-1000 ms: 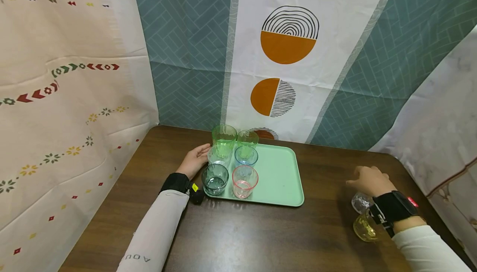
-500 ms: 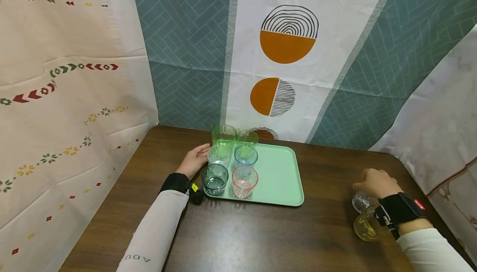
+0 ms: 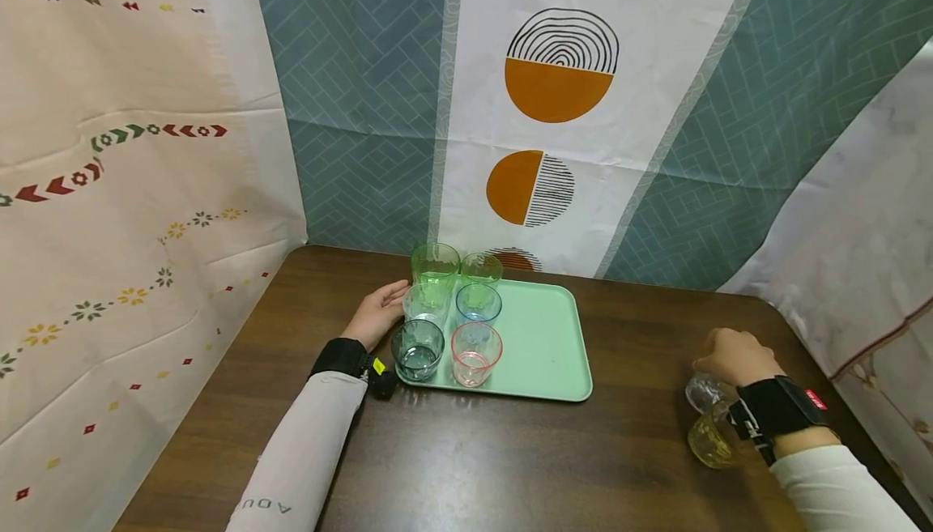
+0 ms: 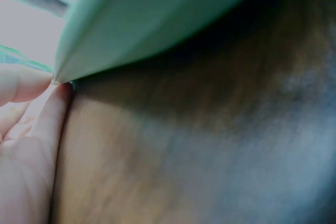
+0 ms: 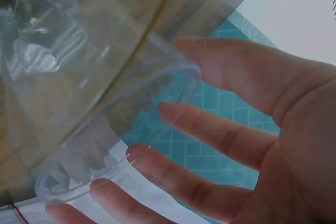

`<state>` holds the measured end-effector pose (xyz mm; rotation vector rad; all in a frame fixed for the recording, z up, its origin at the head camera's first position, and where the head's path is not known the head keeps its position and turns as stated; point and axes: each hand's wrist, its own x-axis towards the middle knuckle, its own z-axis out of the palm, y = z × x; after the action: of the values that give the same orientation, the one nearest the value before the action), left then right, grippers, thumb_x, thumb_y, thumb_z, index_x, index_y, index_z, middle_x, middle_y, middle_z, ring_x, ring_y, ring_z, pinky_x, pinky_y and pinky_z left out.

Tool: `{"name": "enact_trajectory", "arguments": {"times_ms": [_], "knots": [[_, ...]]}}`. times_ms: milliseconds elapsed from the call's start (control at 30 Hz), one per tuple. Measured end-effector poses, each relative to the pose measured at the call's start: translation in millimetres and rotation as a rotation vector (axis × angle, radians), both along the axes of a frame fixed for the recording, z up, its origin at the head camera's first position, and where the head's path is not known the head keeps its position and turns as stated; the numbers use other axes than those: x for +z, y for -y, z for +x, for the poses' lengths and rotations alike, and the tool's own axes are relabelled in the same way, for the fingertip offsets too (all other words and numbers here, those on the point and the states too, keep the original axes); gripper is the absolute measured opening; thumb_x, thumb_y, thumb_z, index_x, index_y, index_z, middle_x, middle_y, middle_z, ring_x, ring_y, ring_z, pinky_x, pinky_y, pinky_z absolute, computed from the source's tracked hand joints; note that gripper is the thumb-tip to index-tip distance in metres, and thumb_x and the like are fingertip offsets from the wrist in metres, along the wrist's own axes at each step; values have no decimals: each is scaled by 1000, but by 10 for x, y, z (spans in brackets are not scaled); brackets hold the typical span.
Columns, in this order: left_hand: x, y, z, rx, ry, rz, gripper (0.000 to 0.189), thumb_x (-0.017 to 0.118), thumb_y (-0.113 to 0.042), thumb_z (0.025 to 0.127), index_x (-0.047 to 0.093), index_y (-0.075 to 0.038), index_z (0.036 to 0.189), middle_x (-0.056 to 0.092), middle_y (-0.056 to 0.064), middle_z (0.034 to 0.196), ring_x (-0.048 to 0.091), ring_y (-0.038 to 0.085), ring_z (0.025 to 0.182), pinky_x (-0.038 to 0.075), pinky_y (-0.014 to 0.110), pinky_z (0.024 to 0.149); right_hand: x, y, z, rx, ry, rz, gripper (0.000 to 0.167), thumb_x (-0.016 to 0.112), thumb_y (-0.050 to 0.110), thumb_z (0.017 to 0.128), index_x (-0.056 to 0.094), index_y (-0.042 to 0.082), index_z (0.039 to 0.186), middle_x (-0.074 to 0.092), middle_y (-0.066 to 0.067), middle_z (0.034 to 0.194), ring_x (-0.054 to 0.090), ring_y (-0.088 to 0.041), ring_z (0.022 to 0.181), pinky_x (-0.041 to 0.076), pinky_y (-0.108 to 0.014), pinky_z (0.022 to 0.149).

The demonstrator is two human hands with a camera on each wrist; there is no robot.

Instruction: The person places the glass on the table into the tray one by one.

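Observation:
In the head view, my left hand [image 3: 375, 317] lies at the left edge of the green tray [image 3: 547, 346]. The left wrist view has its thumb and a finger pinching the rim of the tray [image 4: 152, 19]. My right hand [image 3: 739, 354] reaches down over a clear glass [image 3: 703, 393] at the right of the table. Its thumb and fingers [image 5: 199, 187] curve round the rim of that clear glass [image 5: 115, 103] in the right wrist view. Just nearer, partly under the wrist, stands a yellow glass [image 3: 710, 439].
On the tray's left side stand two green glasses, one taller [image 3: 435, 269] and one shorter [image 3: 482, 274], another clear glass [image 3: 426, 305], a blue-rimmed glass [image 3: 478, 305], a dark grey glass [image 3: 418, 351] and a pink-rimmed glass [image 3: 476, 355]. Cloth hangs behind the brown table [image 3: 466, 459].
My right hand has shifted slightly right and down over the clear glass. The left hand keeps its place at the tray's edge, and the head view has turned a little.

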<state>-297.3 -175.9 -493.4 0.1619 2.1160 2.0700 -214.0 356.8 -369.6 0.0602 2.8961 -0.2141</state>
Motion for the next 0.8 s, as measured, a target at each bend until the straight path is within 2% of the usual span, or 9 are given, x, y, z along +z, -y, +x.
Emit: {"name": "enact_trajectory", "arguments": {"times_ms": [67, 133, 367, 433, 800], "knots": [[47, -7, 29, -9, -6, -7, 60, 56, -8, 105, 28, 6, 157, 36, 28, 157, 33, 37, 147, 34, 48, 118, -17, 2, 2, 4, -11, -1, 36, 75, 21, 84, 62, -10, 96, 64, -28, 91, 59, -53, 92, 44, -66, 74], [49, -7, 31, -9, -4, -4, 61, 56, -8, 105, 28, 6, 157, 36, 28, 157, 34, 37, 147, 34, 48, 118, -26, -3, 3, 5, -19, -2, 36, 76, 21, 84, 61, -10, 96, 64, -28, 91, 59, -53, 92, 44, -66, 74], [-165, 35, -127, 0, -17, -7, 61, 59, -14, 105, 32, 0, 157, 40, 23, 156, 37, 31, 146, 36, 45, 117, -1, -41, 2, -32, -6, -20, 43, 79, 27, 84, 61, -11, 93, 65, -28, 91, 62, -49, 85, 50, -61, 72], [-196, 41, -152, -2, -24, -8, 61, 60, -15, 104, 33, 0, 157, 40, 23, 156, 37, 31, 146, 37, 45, 117, 0, -50, 7, -43, 2, -28, 45, 79, 28, 85, 60, -11, 94, 64, -28, 91, 62, -47, 83, 51, -59, 70], [-194, 40, -141, 1, -19, -5, 63, 60, -16, 104, 32, 0, 158, 40, 23, 157, 37, 31, 146, 37, 45, 117, -18, -60, 43, -34, -38, -44, 40, 78, 30, 86, 61, -6, 88, 65, -20, 84, 62, -38, 75, 51, -52, 64]]}}
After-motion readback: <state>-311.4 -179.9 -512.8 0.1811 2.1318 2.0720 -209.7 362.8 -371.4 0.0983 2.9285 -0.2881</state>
